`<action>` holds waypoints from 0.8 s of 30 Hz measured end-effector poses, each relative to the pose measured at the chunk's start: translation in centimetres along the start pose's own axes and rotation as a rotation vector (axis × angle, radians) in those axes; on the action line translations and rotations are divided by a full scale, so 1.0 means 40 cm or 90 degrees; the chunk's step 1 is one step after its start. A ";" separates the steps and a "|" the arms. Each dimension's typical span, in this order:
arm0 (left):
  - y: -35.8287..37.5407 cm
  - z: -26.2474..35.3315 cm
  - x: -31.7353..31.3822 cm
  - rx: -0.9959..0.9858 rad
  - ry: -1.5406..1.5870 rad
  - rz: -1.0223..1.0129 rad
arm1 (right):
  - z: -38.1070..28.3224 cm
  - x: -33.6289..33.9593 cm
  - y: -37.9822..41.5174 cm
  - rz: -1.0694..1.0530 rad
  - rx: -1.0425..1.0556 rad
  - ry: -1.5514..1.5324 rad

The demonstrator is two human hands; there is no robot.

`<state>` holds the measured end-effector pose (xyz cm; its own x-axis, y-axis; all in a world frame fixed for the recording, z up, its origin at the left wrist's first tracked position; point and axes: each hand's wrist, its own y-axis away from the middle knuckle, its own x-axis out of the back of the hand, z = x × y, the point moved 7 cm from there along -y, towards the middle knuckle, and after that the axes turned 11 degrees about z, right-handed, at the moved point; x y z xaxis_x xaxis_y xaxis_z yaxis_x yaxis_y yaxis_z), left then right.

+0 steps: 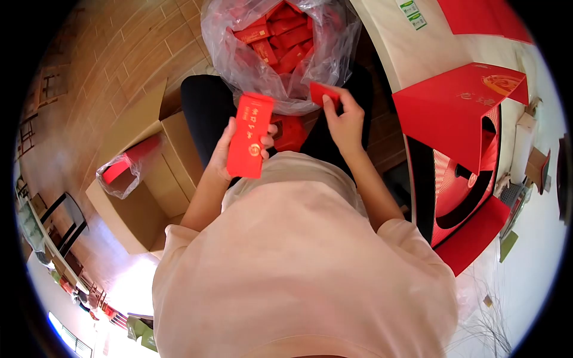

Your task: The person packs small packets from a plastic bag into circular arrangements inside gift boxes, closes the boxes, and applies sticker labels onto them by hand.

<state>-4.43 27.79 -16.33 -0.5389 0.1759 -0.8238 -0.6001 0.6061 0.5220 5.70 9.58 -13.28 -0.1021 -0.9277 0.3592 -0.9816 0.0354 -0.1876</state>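
Note:
My left hand [223, 150] grips a slim red packet [250, 137] with gold lettering and a round gold emblem, fingers wrapped round its long edges. My right hand [347, 122] pinches a small red packet [318, 90] between thumb and fingers; most of that packet lies behind the hand. Just beyond both hands, a clear plastic bag [218, 36] stands with its mouth spread, and many similar red packets [289, 37] are heaped inside. Between my legs, below the bag, another red item [289, 132] is partly hidden.
To the left stands an open cardboard box [128, 218] with a plastic-wrapped red item [122, 167] in its top. On the table [382, 30] at my right, a large red gift box [436, 101] stands open with a black-and-red interior. Small green-and-white labels [410, 9] lie near the table edge.

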 end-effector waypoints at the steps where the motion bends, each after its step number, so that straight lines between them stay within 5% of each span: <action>1: -0.004 0.022 0.010 -0.036 0.016 0.018 | 0.042 0.005 0.002 0.048 -0.194 -0.137; 3: -0.021 0.037 0.033 -0.065 -0.023 0.020 | 0.004 -0.012 0.001 0.090 -0.159 -0.209; 5: -0.049 0.034 0.085 -0.115 -0.138 0.218 | -0.064 -0.037 0.020 0.099 -0.055 -0.294; 7: -0.061 0.018 0.062 -0.116 -0.101 0.267 | -0.080 -0.105 0.074 -0.034 -0.185 -0.342; 9: -0.065 0.047 0.014 -0.196 -0.094 0.181 | -0.130 -0.157 0.092 -0.190 0.071 -0.181; 14: -0.056 0.154 0.099 -0.270 -0.234 0.279 | -0.104 -0.234 0.058 -0.396 -0.002 -0.255; 21: -0.068 0.217 0.101 -0.345 -0.227 0.245 | 0.414 -0.451 -0.216 -0.053 -0.597 -0.182; 24: -0.088 0.210 0.093 -0.320 -0.182 0.251 | 0.533 -0.563 -0.362 0.036 -0.164 0.198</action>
<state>0.63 32.83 -23.10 -0.6373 0.5485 -0.5413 -0.6293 0.0350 0.7764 25.65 22.01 -38.15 -0.1619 -0.7665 0.6214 -0.9773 0.2118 0.0066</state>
